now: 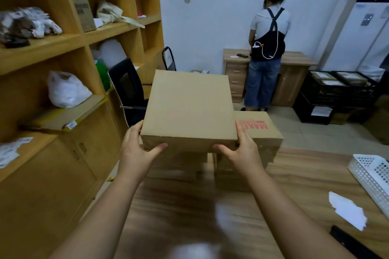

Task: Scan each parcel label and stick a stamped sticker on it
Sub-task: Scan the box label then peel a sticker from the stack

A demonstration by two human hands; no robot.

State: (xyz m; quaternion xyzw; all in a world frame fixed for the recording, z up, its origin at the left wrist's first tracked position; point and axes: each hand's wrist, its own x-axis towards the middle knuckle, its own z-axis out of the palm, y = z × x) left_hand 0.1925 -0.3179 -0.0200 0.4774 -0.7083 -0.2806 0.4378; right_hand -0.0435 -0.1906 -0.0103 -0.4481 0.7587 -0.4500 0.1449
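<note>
At far left, wooden shelving [69,42] holds bundled stuff, a white plastic bag [65,89] and a flat cardboard sheet [67,115] w/ a small label at its edge, text too small to read. Loose printed papers [10,151] lie on the lower ledge, print unreadable. A black office chair [128,90] stands just right of the shelves.

Center: the left hand [139,151] grips the near-left corner of a plain brown parcel [189,109], thumb across the front face, fingers up the left side. Top face shows no label; faint red print approx mid-top, not legible. Parcel sits above a stack of more cardboard boxes [261,139] at the far end of the wood table [294,174]; whether it rests on them or is lifted, can't tell. The right hand [242,151] holds the near-right corner the same way, thumb on the front, fingers up the right side. Both forearms reach fwd, roughly symmetric.

Right of the parcel, the neighbouring box top reads "MAKE" in red, upside down to the viewer. Behind, a person [267,52] stands back-turned at a desk [235,65]. Far right: black crates [336,94] w/ labelled parcels, a white perforated basket [372,176], white paper slips [347,210], a black device [353,244].
</note>
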